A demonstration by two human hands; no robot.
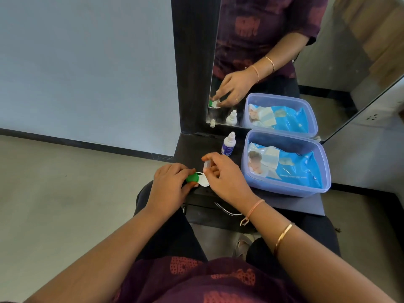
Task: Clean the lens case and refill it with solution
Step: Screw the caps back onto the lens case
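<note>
On the dark shelf (pixel 290 204) under the mirror (pixel 328 62), the left hand (pixel 168 182) pinches the green lid (pixel 192 178) to steady the lens case (pixel 203 182) at the near left edge, the right hand (pixel 225 178) curls its fingers round a small clear cap (pixel 206 165), and the bottle (pixel 228 145) waits just behind.

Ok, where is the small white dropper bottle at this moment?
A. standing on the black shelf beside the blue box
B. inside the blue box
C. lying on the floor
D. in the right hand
A: the dropper bottle stands upright on the black shelf, just left of the blue box, clear of both hands; the left hand pinches the green cap and the right hand holds a small clear piece.
</note>
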